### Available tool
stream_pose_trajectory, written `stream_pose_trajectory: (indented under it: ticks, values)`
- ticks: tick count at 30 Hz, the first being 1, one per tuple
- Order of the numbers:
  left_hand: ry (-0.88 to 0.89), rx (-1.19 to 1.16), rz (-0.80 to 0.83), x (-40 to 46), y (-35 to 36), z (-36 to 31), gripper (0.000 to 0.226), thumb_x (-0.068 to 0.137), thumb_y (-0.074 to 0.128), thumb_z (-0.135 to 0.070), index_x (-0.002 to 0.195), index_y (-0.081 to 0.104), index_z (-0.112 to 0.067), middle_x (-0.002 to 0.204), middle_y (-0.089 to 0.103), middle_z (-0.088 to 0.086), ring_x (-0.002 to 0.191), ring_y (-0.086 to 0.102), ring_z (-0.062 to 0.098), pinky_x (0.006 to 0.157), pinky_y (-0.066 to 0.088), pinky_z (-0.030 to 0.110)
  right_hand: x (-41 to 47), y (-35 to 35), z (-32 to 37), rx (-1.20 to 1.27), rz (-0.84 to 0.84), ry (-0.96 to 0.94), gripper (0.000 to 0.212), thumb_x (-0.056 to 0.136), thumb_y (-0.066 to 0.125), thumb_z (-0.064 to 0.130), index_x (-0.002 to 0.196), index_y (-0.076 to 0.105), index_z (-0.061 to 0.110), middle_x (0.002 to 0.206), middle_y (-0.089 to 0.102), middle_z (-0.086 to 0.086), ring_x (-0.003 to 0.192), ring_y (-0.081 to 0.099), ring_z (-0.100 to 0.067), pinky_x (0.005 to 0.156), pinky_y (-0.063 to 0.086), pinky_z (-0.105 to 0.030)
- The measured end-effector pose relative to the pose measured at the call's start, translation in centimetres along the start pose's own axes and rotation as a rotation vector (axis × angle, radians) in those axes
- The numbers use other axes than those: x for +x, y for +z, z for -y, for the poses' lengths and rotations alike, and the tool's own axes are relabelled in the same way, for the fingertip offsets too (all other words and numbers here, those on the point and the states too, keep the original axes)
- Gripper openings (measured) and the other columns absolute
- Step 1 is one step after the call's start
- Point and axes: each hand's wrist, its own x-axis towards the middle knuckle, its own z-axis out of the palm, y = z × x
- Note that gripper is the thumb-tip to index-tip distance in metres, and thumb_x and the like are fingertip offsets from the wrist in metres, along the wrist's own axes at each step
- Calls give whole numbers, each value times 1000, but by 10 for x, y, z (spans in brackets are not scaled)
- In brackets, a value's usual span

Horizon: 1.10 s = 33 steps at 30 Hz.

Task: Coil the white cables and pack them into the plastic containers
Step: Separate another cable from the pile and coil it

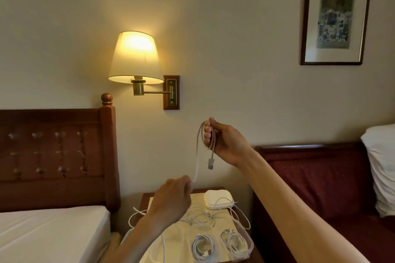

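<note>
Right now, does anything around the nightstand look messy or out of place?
Yes. One loose white cable loops off the nightstand's left edge toward the bed, and uncoiled cables lie tangled beside the closed white container. Two coiled cables lie neatly in front.

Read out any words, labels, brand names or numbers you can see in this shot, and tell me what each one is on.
None can be read.
Framed picture on the wall: a blurred blue print, no legible writing.
White cable and its plug: no marking visible.
Stacked white containers on the nightstand: no label shows.
Wall lamp: plain shade, no text.
</note>
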Motion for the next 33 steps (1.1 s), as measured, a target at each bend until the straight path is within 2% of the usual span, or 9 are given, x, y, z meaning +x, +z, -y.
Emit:
stream_pose_trajectory:
  ticks: [3,7,11,13,18,21,26,31,33]
  values:
    - [257,-1,124,3,-36,-28,24,97,41,-23,75,50,-27,66,51,-12,65,51,9,62,38,29,-1,-2,-9,-246,-19,-64,27,104,43,23,88,60,8,75,61,-8,67,63,-18,66,54,-28]
    - [478,-3,-93,23,-78,-42,19,93,37,-31,77,46,-28,57,47,-13,52,48,6,55,37,24,-6,2,-13,-436,-102,-129,30,100,52,27,90,68,4,75,68,-8,70,65,-18,68,54,-29]
    - [609,39,-250,42,-86,-38,18,99,36,-33,92,52,-27,72,61,-11,61,55,7,56,43,20,-9,7,-11,-602,-118,-194,34,99,52,28,88,73,3,74,68,-9,67,65,-18,72,57,-30]
    - [634,65,-342,47,-85,-35,21,100,34,-35,95,52,-25,75,56,-14,59,52,6,54,38,15,-13,8,-12,-582,-66,-188,33,101,46,22,89,71,3,71,68,-9,61,65,-16,63,57,-25]
    - [588,24,-442,62,-78,-27,30,102,32,-41,93,52,-20,84,54,-12,65,54,7,54,45,23,-17,6,-14,-661,-20,-136,39,106,37,19,86,67,6,61,61,-2,51,54,-10,54,47,-20]
    - [503,-236,-416,64,-70,-23,29,103,38,-37,92,52,-14,84,54,-5,72,56,12,62,47,29,-17,10,-10,-552,16,-56,39,106,37,24,85,65,8,60,54,-1,49,45,-8,51,41,-18]
    - [201,-745,-208,56,-57,-23,32,97,44,-42,98,49,-11,70,56,-7,64,56,8,61,44,28,-17,12,-5,-378,91,84,36,106,37,27,80,57,12,55,44,4,48,33,-7,51,31,-20]
    - [127,-888,-50,53,-56,-21,36,101,42,-41,90,68,-19,69,63,-5,67,55,15,63,44,25,-16,6,-14,-185,139,192,38,106,34,28,78,56,14,60,48,2,51,40,-8,49,38,-18]
    - [106,-978,-4,53,-58,-20,36,100,44,-38,92,70,-15,72,65,-1,74,62,17,74,49,29,-16,7,-18,-121,155,220,41,106,30,29,78,56,13,65,53,-2,54,47,-9,52,43,-18]
